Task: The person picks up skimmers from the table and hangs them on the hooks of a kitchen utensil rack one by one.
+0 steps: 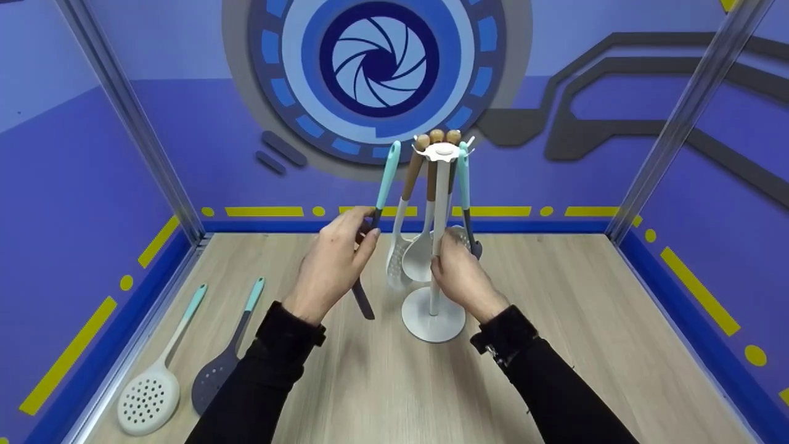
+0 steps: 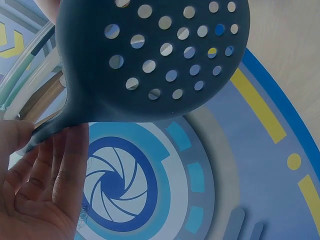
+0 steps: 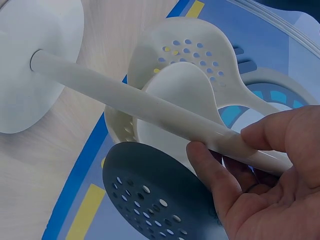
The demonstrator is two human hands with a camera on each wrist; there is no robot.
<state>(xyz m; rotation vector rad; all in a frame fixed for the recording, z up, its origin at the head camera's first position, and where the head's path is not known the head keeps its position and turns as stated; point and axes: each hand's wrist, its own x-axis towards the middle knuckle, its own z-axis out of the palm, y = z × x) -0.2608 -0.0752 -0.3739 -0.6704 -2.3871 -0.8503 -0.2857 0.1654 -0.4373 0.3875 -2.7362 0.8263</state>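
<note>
And here we are, mid-job by the look of it: the left hand (image 1: 333, 256) has thumb and fingers pinched on the neck of a dark skimmer (image 1: 388, 176), its turquoise handle pointing up, its holed head hanging low over the worktop (image 1: 585, 296). The handle's tip is just left of the hooked top (image 1: 444, 152) of the white stand, and from where I'm standing it looks clear of the hooks. The right hand (image 1: 463, 274) is wrapped round the pole (image 1: 441, 203), low down, above the round base (image 1: 419, 324).

What's the tally? Three brown-handled utensils (image 1: 412, 176) hang on the far side, pale heads down, and a second turquoise-handled dark utensil (image 1: 464, 179) hangs on the right. Four up, then, one in the hand between worktop and stand. Over on the near left, two more lie flat: a white skimmer (image 1: 149, 399) and, beside it, a dark spatula (image 1: 217, 375), partly covered by the sleeve (image 1: 253, 382). Loading or unloading? I can't tell; either way, I'd call it unfinished.
</note>
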